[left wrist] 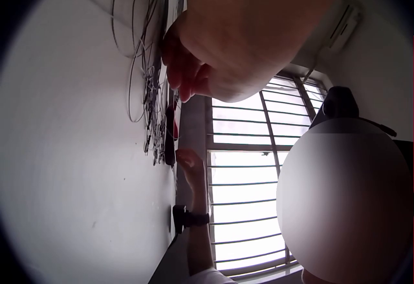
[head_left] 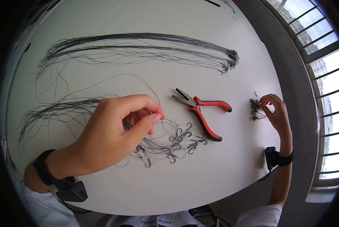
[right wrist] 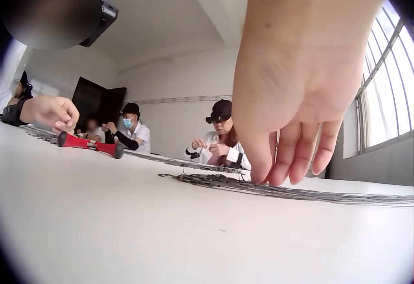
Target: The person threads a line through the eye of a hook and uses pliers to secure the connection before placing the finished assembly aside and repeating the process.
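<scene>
In the head view my left hand (head_left: 116, 132) is raised over a loose bunch of dark lines ending in black fish hooks (head_left: 177, 142). Its fingers are curled, and the thumb and index tips meet where a thin line (head_left: 131, 75) arcs down to them. My right hand (head_left: 276, 113) is at the far right, its thumb and fingertips pinching at a small pile of hooks (head_left: 255, 110). One hook (head_left: 256, 94) stands up by those fingertips. The right wrist view shows the fingers pointing down at the hooked bundle (right wrist: 213, 181), whose strands run off to the right.
Red-handled pliers (head_left: 201, 109) lie with their jaws apart between the hands. A long bundle of hooked lines (head_left: 139, 36) stretches across the back of the white table (head_left: 199, 181). A black stick-like object (head_left: 212, 3) lies at the far edge. Other people (right wrist: 223, 138) sit across the table.
</scene>
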Demonstrator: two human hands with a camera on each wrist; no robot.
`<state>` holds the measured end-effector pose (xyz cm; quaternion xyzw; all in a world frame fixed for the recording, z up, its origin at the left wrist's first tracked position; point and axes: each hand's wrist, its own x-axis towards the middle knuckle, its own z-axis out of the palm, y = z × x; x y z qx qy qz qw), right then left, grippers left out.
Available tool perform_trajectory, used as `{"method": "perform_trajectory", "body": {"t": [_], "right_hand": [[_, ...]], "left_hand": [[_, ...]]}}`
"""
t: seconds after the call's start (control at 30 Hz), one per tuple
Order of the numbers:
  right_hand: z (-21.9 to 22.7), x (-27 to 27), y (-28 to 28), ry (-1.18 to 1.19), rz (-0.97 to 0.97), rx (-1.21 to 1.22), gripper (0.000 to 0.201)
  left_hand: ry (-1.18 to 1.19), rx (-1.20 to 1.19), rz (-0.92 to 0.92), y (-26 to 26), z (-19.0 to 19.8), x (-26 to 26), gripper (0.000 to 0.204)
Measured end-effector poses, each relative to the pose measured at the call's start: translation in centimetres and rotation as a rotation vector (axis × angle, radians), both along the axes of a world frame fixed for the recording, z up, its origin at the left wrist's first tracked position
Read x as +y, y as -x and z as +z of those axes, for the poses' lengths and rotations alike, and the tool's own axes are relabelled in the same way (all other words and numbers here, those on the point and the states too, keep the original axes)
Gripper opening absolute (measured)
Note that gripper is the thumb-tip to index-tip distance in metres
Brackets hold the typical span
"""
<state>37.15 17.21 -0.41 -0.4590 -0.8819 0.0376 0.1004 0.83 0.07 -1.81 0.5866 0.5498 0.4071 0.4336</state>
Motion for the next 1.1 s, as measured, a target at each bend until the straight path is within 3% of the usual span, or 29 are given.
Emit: {"method": "perform_trajectory", "body": {"t": [0.67,0.87,0.97,1.1], "right_hand": [[0.2,0.1,1.4,-0.033,0.083,-0.030,0.007],[0.7,-0.5,3.4,-0.056,0.114,0.093,0.003],[1.7,-1.6,6.1,-0.148,0.196,0.106,0.004],[2.1,-3.8,11.0,-0.063,0.397,0.144,0.010]], "left_hand": [[0.004,-0.009,-0.007,0.1,-0.1,-0.1,0.009],[-0.035,0.042,-0.018,0.5,-0.5,0.0,0.007],[-0.299,0.214,-0.079,0.5,-0.9,0.3,0.008],[-0.313,0.272,-0.083,0.3,-0.6,0.4,0.011]]}}
